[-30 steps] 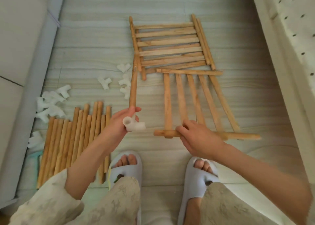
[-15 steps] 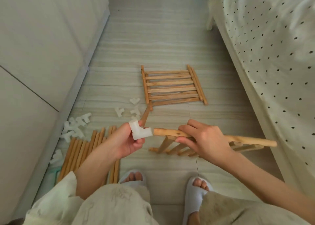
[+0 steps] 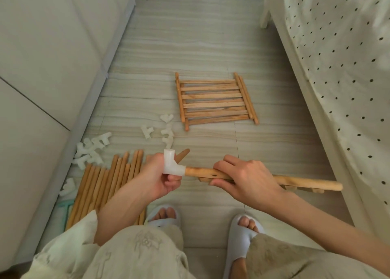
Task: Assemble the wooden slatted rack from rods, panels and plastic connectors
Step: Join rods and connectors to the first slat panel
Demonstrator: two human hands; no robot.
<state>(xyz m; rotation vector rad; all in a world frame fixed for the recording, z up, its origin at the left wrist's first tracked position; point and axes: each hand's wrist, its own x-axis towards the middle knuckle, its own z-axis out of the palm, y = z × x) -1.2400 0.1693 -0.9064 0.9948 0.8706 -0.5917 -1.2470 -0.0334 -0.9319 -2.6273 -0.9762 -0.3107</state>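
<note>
My left hand (image 3: 157,176) grips a white plastic connector (image 3: 172,162) that sits on the left end of a wooden rod. That rod is the top rail of a slatted panel (image 3: 306,182), held edge-on in front of me. My right hand (image 3: 242,176) is closed around the rail near its left end. A thin rod tip (image 3: 182,153) sticks up behind the connector, also in my left hand. Stacked slatted panels (image 3: 215,100) lie flat on the floor further ahead. Loose wooden rods (image 3: 105,185) lie in a bundle at the lower left.
White connectors lie scattered on the floor (image 3: 166,131) and along the left wall (image 3: 90,150). A wall or cabinet (image 3: 42,67) bounds the left side. A bed with a dotted cover (image 3: 348,67) bounds the right. My slippered feet (image 3: 242,230) are below the hands.
The panel was lifted off the floor and turned edge-on. The connector in my left hand came onto the end of the rail. The view tilted up.
</note>
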